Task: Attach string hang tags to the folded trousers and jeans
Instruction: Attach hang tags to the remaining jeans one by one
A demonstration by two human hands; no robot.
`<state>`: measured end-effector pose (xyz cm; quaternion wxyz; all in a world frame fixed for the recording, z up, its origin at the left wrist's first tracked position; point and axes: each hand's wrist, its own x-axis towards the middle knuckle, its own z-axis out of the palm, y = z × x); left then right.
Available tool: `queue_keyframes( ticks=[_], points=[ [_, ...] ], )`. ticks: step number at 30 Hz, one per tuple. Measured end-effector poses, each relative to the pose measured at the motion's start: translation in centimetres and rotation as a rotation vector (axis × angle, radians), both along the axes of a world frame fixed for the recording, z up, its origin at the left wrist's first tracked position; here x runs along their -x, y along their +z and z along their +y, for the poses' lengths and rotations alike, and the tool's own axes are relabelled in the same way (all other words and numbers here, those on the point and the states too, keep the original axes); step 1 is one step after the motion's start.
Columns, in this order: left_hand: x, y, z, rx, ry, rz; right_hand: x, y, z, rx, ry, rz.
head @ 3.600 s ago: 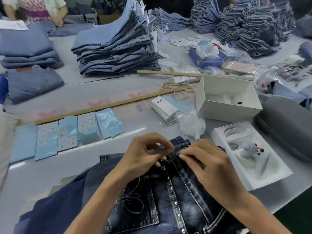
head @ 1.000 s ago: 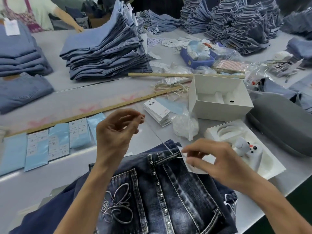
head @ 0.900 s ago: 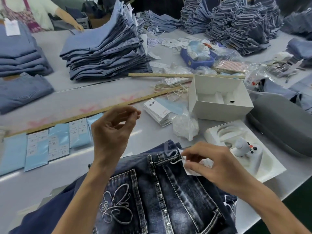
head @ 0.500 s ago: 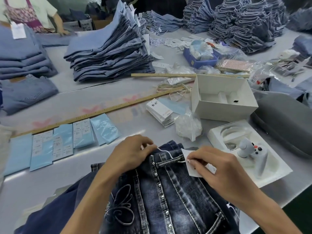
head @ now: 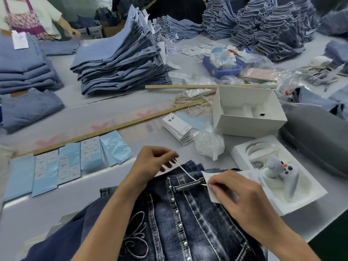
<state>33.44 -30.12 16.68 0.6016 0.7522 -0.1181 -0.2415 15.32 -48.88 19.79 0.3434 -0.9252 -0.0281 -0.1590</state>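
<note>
Hang tag (head: 211,193) — string (head: 185,171) slanting up-left

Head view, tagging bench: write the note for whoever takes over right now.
Left hand: pinches the white string, pulled up and left.
Right hand: presses the hang tag on the dark jeans, pinching the string's other end.
Done: string is threaded under the belt loop.
Left: secure the string, then continue. Spare tags lie beyond the jeans.
</note>
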Motion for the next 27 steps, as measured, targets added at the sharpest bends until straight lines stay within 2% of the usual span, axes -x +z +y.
queue_keyframes(
  ticks=[3,6,11,17,21,27],
  points=[
    [0.0,0.8,0.5,0.294,0.135,0.128,0.0,-0.1,0.0,0.003,-0.021,0.012],
    [0.3,1.6,0.7,0.44,0.153,0.218,0.0,-0.2,0.3,0.0,-0.026,0.018],
    [0.4,2.5,0.4,0.45,0.222,0.17,0.1,-0.2,0.4,0.001,-0.028,0.0],
    [1.2,3.3,-0.1,0.496,0.031,0.066,0.1,-0.5,0.4,-0.015,-0.031,-0.01],
    [1.9,4.2,-0.7,0.479,0.032,-0.094,0.2,-0.6,0.3,-0.029,-0.03,-0.011],
    [2.8,5.3,-0.7,0.511,0.001,-0.205,0.1,-0.9,0.1,-0.087,-0.022,-0.014]
  ],
)
